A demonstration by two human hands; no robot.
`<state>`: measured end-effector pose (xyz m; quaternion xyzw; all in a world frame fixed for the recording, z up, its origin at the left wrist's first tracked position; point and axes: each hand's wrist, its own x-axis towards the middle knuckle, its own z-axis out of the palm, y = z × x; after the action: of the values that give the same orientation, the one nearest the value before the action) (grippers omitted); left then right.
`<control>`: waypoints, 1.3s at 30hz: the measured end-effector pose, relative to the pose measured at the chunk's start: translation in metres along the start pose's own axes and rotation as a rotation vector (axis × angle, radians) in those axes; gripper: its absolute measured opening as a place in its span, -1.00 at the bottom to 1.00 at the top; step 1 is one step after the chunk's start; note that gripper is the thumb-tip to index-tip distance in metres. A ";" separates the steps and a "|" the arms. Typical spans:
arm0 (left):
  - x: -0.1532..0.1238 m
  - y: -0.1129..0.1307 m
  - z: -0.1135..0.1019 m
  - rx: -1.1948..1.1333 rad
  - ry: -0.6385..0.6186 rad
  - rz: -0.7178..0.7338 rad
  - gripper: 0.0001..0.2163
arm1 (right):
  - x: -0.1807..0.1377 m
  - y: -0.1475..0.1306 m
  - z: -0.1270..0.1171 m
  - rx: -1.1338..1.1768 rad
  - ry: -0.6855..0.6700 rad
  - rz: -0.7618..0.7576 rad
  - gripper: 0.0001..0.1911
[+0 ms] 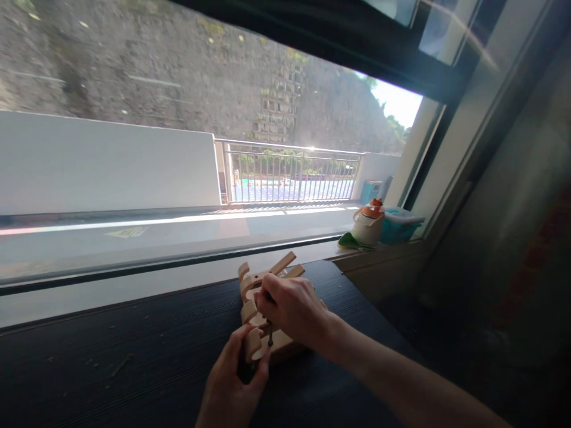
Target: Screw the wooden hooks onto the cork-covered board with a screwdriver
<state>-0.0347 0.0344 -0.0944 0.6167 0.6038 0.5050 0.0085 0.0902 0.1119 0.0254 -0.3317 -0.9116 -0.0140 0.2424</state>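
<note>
A light wooden rack with several curved hooks and straight slats rests at the table's far edge. My left hand pinches the nearest hook, thumb and fingers on either side of it. Above the rack, my right hand is closed around what looks like a screwdriver; its handle is mostly hidden in the fingers. The thin shaft points down, its lower end at a dark screw head in the wood beside that hook. My right hand covers the middle of the rack.
The dark table meets a window sill. On the sill at right stand a cream bottle with an orange top, a teal box with a pale lid, and a green leaf-shaped item. Window glass rises behind.
</note>
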 end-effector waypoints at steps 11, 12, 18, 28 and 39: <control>0.000 0.000 0.002 -0.092 -0.041 -0.103 -0.65 | 0.020 -0.006 -0.062 -0.068 -0.527 -0.362 -0.84; 0.001 -0.001 0.002 -0.101 -0.042 -0.110 -0.64 | 0.022 -0.007 -0.063 -0.071 -0.559 -0.372 -0.84; 0.001 -0.001 0.001 -0.126 -0.027 -0.131 -0.63 | 0.027 -0.002 -0.047 -0.074 -0.540 -0.213 -0.78; 0.005 -0.006 0.003 -0.204 0.007 -0.129 -0.62 | 0.020 -0.003 -0.061 -0.163 -0.517 -0.167 -0.58; 0.002 -0.018 0.002 -0.185 -0.040 -0.120 -0.64 | 0.023 -0.012 -0.063 -0.158 -0.511 -0.340 -0.79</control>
<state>-0.0473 0.0417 -0.1049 0.5860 0.5902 0.5446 0.1076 0.0948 0.1051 0.0931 -0.1850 -0.9815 -0.0415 -0.0268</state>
